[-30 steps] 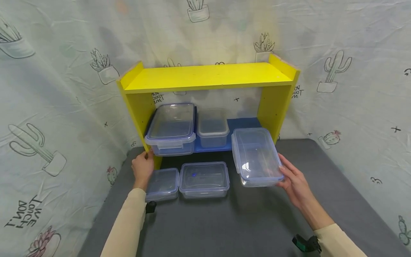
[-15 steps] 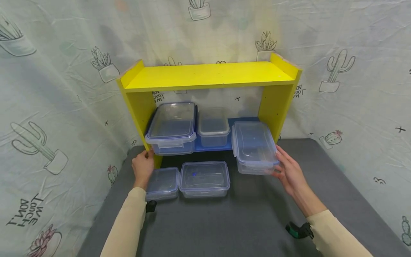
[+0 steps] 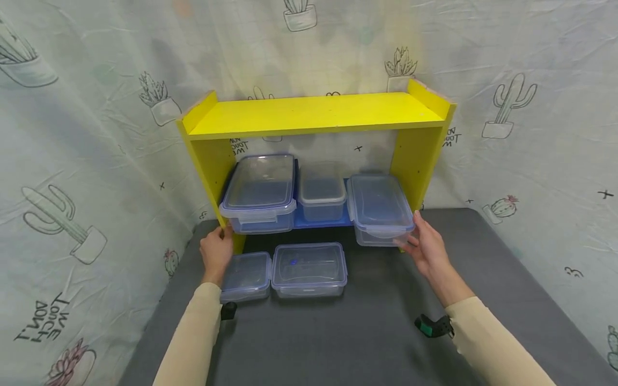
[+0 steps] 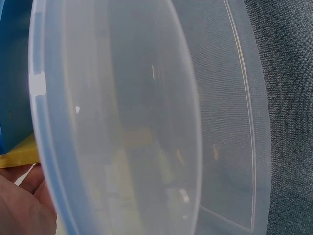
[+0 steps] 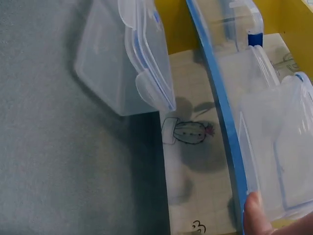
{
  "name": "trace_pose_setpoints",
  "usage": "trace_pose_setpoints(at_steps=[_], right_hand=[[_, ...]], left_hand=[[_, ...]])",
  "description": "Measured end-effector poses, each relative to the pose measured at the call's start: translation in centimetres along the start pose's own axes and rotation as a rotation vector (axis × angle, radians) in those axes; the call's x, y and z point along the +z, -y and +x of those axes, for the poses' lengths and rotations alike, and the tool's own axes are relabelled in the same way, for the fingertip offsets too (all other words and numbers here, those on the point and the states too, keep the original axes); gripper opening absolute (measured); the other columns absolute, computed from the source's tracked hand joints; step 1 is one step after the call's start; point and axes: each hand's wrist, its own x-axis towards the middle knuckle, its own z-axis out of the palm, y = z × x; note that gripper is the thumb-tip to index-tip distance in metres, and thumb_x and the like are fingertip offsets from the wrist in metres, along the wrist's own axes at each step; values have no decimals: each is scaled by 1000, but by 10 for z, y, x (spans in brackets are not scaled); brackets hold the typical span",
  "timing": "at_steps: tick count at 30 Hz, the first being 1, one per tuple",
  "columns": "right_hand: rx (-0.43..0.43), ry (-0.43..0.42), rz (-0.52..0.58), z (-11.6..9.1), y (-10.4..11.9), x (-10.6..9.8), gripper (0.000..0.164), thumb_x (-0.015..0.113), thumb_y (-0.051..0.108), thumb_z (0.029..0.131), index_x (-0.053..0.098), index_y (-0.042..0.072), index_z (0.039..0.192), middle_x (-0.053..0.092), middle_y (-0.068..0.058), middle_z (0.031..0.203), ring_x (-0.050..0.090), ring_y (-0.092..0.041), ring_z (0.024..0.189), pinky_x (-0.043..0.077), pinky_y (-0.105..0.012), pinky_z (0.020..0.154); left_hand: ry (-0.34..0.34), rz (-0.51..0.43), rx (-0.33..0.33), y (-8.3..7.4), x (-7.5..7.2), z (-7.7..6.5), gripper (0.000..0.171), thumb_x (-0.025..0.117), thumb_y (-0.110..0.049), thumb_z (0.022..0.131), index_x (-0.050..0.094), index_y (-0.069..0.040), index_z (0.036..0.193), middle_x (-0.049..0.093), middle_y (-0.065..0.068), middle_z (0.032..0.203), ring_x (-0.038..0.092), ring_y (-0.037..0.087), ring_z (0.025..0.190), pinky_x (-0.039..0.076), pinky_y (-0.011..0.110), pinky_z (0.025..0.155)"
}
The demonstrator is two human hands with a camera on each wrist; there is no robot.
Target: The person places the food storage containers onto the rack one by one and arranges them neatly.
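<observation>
My left hand [image 3: 216,253] grips the lower front edge of the yellow shelf's left side panel [image 3: 205,174]; in the left wrist view its fingers [image 4: 27,205] meet the yellow wood. A clear lidded food container [image 3: 379,206] sits at the right end of the blue lower board [image 3: 321,221], its front jutting past the edge. My right hand [image 3: 432,252] holds that container by its front right corner, fingers at its side and base. Left of it on the same board are a smaller clear container [image 3: 322,193] and a large one with a blue-rimmed lid [image 3: 260,185].
Below the board, two lidded containers stand side by side on the dark grey tabletop [image 3: 314,338]: a smaller one [image 3: 246,273] and a wider one [image 3: 309,268]. The yellow top board [image 3: 314,112] spans above. A cactus-print cloth [image 3: 531,214] hangs behind and around.
My right hand has moved the container back and left, from in front of the shelf onto the right end of the blue board. The left hand stays on the side panel.
</observation>
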Motion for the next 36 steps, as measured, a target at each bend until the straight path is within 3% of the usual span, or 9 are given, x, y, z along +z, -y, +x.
trace_pose_setpoints(at_steps=[4, 7, 10, 14, 17, 19, 22, 27, 36], right_hand=[[-78, -127, -57, -3, -6, 6, 37, 51, 46, 97, 45, 24, 125, 56, 13, 107, 60, -3, 95, 50, -20, 83], [-245, -315, -114, -8, -15, 15, 27, 53, 34, 99, 44, 21, 121, 47, 9, 113, 52, -5, 103, 42, -18, 87], [-453, -399, -201, -15, -23, 21, 29, 56, 17, 97, 45, 15, 124, 49, 4, 118, 50, -8, 111, 40, -17, 91], [-852, -324, -618, -19, -32, 23, 35, 59, 3, 92, 54, 4, 127, 51, -9, 135, 48, -20, 128, 38, -25, 104], [-1182, -245, -945, -16, -37, 24, 36, 61, -1, 89, 60, 0, 125, 51, -18, 139, 43, -36, 136, 35, -44, 111], [-1310, -186, -1071, -11, -40, 26, 36, 63, -1, 88, 62, 0, 123, 52, -22, 138, 42, -44, 134, 33, -57, 109], [-1362, -159, -1175, -5, -43, 28, 32, 66, 1, 87, 66, 1, 119, 58, -23, 132, 44, -48, 131, 33, -62, 105], [-1297, -160, -1224, 4, -41, 28, 24, 69, 2, 86, 70, 0, 110, 64, -23, 124, 48, -47, 127, 35, -58, 106], [-1204, -138, -1299, 18, -29, 32, 25, 68, 9, 89, 70, 4, 114, 63, -20, 126, 48, -44, 129, 36, -55, 107]], left_hand=[[-5, 3, -3, 1, 0, 0, 51, 39, -48, 100, 46, -11, 66, 41, 5, 59, 40, 26, 56, 27, 35, 54], [-13, 1, 3, 2, 0, 1, 52, 40, -48, 100, 46, -11, 65, 42, 6, 59, 41, 27, 57, 27, 35, 55], [-22, -2, 6, 2, -1, 1, 52, 40, -48, 100, 46, -11, 65, 42, 6, 59, 40, 27, 56, 27, 35, 55], [-20, 0, 8, 2, 0, 1, 52, 40, -48, 101, 46, -11, 65, 40, 5, 59, 39, 26, 57, 27, 35, 56], [-9, -5, 7, 2, 2, 1, 52, 39, -48, 100, 45, -11, 65, 39, 4, 59, 39, 25, 56, 27, 35, 55], [-10, -9, 6, 3, 3, 1, 52, 40, -48, 101, 44, -11, 65, 38, 4, 58, 38, 25, 55, 27, 35, 55], [-16, -9, 9, 4, 5, 0, 52, 40, -48, 101, 44, -11, 64, 38, 4, 57, 38, 25, 53, 27, 35, 53], [-15, -2, 18, 5, 6, 0, 51, 41, -47, 100, 45, -11, 65, 39, 4, 58, 38, 25, 54, 27, 35, 53], [-29, 7, 13, 4, 3, 0, 49, 43, -44, 100, 47, -10, 65, 42, 5, 59, 41, 25, 55, 28, 35, 54]])
